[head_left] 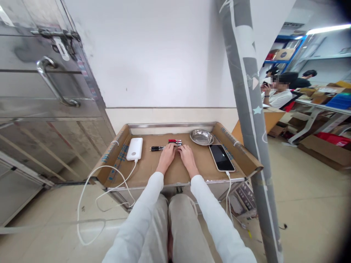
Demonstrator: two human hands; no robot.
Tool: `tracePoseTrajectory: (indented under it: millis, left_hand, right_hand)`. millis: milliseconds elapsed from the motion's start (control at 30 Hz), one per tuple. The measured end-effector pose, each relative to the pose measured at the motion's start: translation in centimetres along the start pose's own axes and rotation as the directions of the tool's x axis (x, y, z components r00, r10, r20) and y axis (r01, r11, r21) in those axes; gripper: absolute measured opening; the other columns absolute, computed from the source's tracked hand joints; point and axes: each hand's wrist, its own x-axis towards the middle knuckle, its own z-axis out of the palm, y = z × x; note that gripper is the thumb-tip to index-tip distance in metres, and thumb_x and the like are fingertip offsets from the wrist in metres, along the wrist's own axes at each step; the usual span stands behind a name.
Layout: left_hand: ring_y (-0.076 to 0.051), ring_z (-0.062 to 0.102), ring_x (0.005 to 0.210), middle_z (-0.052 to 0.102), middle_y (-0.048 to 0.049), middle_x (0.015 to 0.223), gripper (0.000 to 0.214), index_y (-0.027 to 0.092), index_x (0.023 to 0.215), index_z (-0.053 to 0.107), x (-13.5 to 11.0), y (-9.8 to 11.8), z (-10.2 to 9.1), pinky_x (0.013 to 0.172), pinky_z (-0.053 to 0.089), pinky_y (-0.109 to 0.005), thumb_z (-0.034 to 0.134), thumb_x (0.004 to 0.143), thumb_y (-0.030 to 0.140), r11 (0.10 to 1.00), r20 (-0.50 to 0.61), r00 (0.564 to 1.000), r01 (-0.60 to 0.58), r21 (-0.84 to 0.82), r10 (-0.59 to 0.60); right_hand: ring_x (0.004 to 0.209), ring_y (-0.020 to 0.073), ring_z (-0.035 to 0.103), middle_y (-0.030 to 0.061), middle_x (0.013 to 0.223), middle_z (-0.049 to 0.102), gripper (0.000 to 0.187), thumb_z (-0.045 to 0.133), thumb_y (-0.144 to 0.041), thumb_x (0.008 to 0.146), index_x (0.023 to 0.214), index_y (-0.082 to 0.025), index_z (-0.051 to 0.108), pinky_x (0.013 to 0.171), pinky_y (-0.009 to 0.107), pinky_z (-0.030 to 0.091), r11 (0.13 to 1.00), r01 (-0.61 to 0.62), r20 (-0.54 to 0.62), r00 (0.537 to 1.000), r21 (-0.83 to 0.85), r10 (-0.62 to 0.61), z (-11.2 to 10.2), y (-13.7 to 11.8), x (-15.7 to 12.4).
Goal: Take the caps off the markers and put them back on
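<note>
Near the middle of the cardboard-lined table (148, 171), both my hands come together over a small group of pens. My left hand (166, 155) has its fingers bent and closed on what looks like a slim pen, mostly hidden by the fingers. Close beside it on the right, my right hand (187, 155) is closed at the same pen, fingertips nearly meeting the left ones. Black pens (157, 148) lie side by side just left of my left hand. Beyond the fingertips lies a red pen (174, 140), with dark ones partly hidden next to it.
A round metal dish (202, 137) sits at the back right. In front of it lies a phone (222, 157) with a white cable. A white power bank (134, 149) with a looping cable (79, 204) is at left. A grey wrapped pole (253, 109) stands right; people sit beyond.
</note>
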Motion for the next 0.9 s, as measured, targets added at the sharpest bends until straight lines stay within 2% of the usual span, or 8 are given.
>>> tracePoseTrajectory:
  millis: [67, 133, 333, 433, 600, 733, 833, 900]
  left_hand:
    - [-0.021, 0.045, 0.125, 0.053, -0.0108, 0.131, 0.036, 0.019, 0.127, 0.045, 0.0, 0.1, 0.0, 0.102, 0.037, -0.039, 0.04, 0.091, 0.017, 0.999, 0.033, 0.999, -0.013, 0.046, 0.011]
    - [-0.021, 0.042, 0.128, 0.051, -0.0096, 0.135, 0.039, 0.02, 0.13, 0.044, -0.1, 0.2, -0.1, 0.105, 0.034, -0.039, 0.041, 0.092, 0.018, 0.997, 0.082, 0.996, -0.029, 0.075, 0.022]
    - [-0.021, 0.054, 0.105, 0.061, -0.0069, 0.108, 0.021, 0.019, 0.104, 0.057, -1.0, 1.0, -0.8, 0.095, 0.038, -0.039, 0.042, 0.094, 0.03, 0.985, 0.125, 0.991, -0.065, 0.161, 0.045]
    - [-0.021, 0.056, 0.097, 0.06, -0.0076, 0.101, 0.023, 0.017, 0.101, 0.056, -1.3, 0.9, -0.7, 0.089, 0.04, -0.036, 0.038, 0.096, 0.03, 0.983, 0.052, 0.999, -0.013, 0.181, 0.004]
    - [-0.02, 0.056, 0.091, 0.06, -0.0075, 0.097, 0.021, 0.016, 0.101, 0.055, -1.3, 0.5, -0.5, 0.084, 0.043, -0.032, 0.039, 0.096, 0.028, 0.985, -0.021, 0.999, -0.027, 0.17, 0.031]
    - [-0.019, 0.057, 0.089, 0.06, -0.007, 0.096, 0.02, 0.016, 0.1, 0.056, -1.4, 0.5, -0.7, 0.084, 0.044, -0.031, 0.039, 0.095, 0.026, 0.984, -0.059, 0.998, -0.027, 0.177, 0.038]
    - [-0.02, 0.057, 0.089, 0.061, -0.0078, 0.095, 0.019, 0.016, 0.1, 0.057, -1.8, 0.6, -1.1, 0.084, 0.044, -0.032, 0.04, 0.095, 0.024, 0.975, -0.121, 0.992, 0.047, 0.217, -0.021]
    - [-0.022, 0.056, 0.091, 0.061, -0.0084, 0.095, 0.019, 0.016, 0.102, 0.057, -2.1, 0.8, -1.5, 0.084, 0.044, -0.035, 0.041, 0.094, 0.024, 0.956, -0.194, 0.976, 0.149, 0.254, -0.1]
  right_hand:
    - [0.091, 0.0209, 0.053, 0.009, 0.097, 0.063, 0.024, 0.04, -0.021, 0.095, 0.101, -0.016, 0.063, 0.084, 0.031, 0.037, 0.999, -0.039, -0.045, 0.998, -0.005, 0.039, -0.3, -0.1, -0.1]
    - [0.092, 0.0206, 0.053, 0.0094, 0.098, 0.063, 0.026, 0.038, -0.021, 0.096, 0.104, -0.016, 0.062, 0.084, 0.031, 0.037, 0.997, -0.08, -0.085, 0.993, -0.014, 0.079, -0.6, -0.1, -0.3]
    - [0.089, 0.0209, 0.054, 0.0081, 0.094, 0.065, 0.024, 0.041, -0.024, 0.096, 0.102, -0.019, 0.063, 0.08, 0.031, 0.035, 0.975, -0.214, -0.106, 0.973, -0.064, 0.207, -1.1, -0.1, -0.8]
    - [0.088, 0.0213, 0.055, 0.0078, 0.092, 0.066, 0.022, 0.042, -0.024, 0.095, 0.102, -0.02, 0.063, 0.078, 0.032, 0.034, 0.97, -0.231, -0.093, 0.97, -0.08, 0.223, -1.2, -0.2, -1.0]
    - [0.089, 0.022, 0.055, 0.0084, 0.096, 0.068, 0.023, 0.042, -0.023, 0.095, 0.103, -0.019, 0.063, 0.079, 0.033, 0.035, 0.99, -0.125, -0.083, 0.989, -0.059, 0.12, -1.5, -0.5, -1.0]
    - [0.094, 0.0212, 0.057, 0.0079, 0.105, 0.067, 0.027, 0.038, -0.021, 0.095, 0.11, -0.02, 0.061, 0.084, 0.033, 0.039, 0.995, 0.029, -0.068, 0.997, 0.092, -0.022, -1.8, -0.8, -1.0]
    - [0.101, 0.0181, 0.056, 0.0052, 0.116, 0.063, 0.041, 0.035, -0.015, 0.093, 0.131, -0.024, 0.047, 0.089, 0.031, 0.041, 0.958, 0.151, -0.039, 0.989, 0.245, -0.146, -1.9, -1.1, -1.1]
    - [0.105, 0.0167, 0.055, 0.0044, 0.119, 0.061, 0.05, 0.034, -0.012, 0.091, 0.139, -0.025, 0.037, 0.092, 0.03, 0.042, 0.944, 0.17, -0.023, 0.985, 0.282, -0.171, -1.9, -1.3, -1.1]
